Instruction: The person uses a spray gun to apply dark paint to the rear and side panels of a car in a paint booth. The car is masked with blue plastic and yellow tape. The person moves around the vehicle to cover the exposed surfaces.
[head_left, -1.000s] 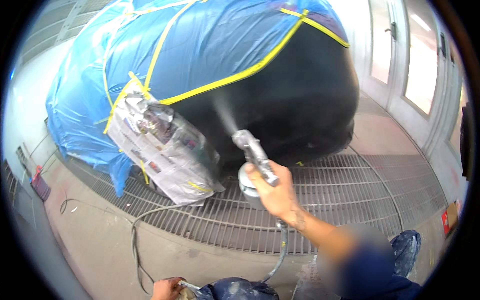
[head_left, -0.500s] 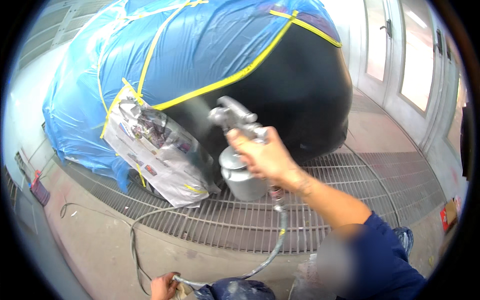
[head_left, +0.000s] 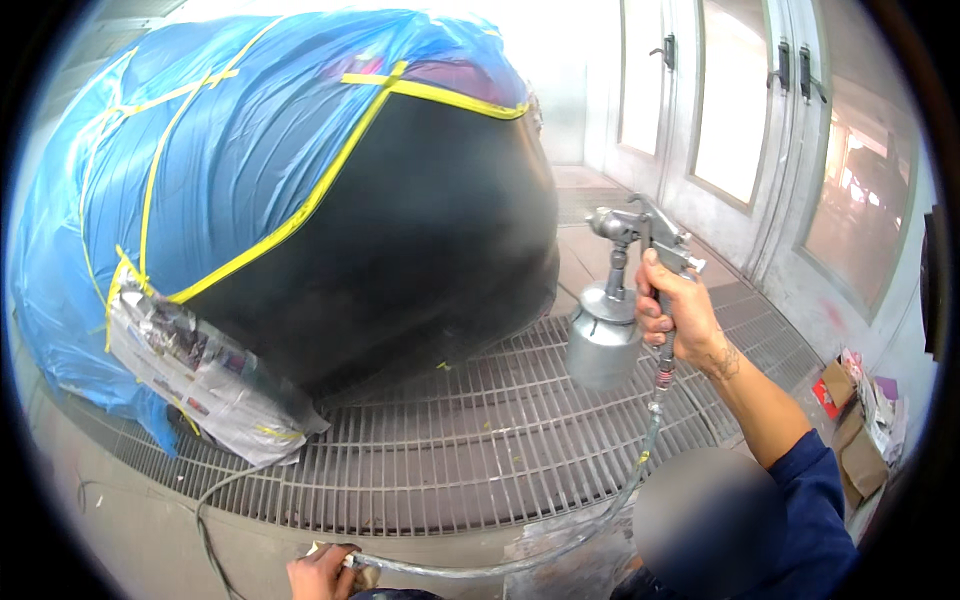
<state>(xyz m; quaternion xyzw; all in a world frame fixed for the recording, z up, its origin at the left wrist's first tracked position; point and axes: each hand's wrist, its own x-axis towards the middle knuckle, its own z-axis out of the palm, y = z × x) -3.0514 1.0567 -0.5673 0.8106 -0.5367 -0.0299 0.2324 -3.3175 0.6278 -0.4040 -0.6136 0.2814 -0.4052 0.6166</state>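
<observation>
My right hand (head_left: 688, 318) grips the handle of a metal spray gun (head_left: 603, 342), its silver cup hanging below. The gun is upright just off the right end of a dark, matte car body panel (head_left: 430, 215), nozzle facing left. From the handle's foot an air hose (head_left: 570, 550) curves down and left. Low in the picture, my left hand (head_left: 322, 575) is closed around that hose, with a pale scrap of cloth or paper by its fingers. Blue plastic sheeting (head_left: 270, 130) covers the rest of the car, edged by yellow masking tape (head_left: 285, 232).
Taped newspaper (head_left: 195, 350) masks the wheel area. Floor grating (head_left: 430, 470) runs below the car. A second cable (head_left: 205, 515) loops across the floor at left. Glazed doors (head_left: 735, 110) line the right wall, with boxes and paper bags (head_left: 860, 445) near their foot.
My right hand has carried the spray gun rightward, from over the panel's left part to past its right end. The faint mist before the nozzle is gone. The view has swung right.
</observation>
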